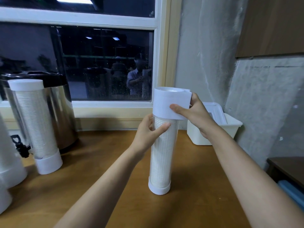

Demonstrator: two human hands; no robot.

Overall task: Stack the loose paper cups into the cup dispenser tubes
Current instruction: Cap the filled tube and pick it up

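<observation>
Two hands at work on one upright cup dispenser tube [162,155], standing on the wooden table [98,162] and packed with stacked paper cups [162,163]. Left hand [148,132] wrapped around the clear wall just under the top, thumb across the front. Right hand [194,111] clamped on the white cap [171,102], thumb on its face, fingers behind. One more filled tube [35,124] at left, leaning against one steel urn [56,109]. Parts of two white shapes [8,165] at the left edge, unclear. One white bin [230,127] just behind the right wrist.
</observation>
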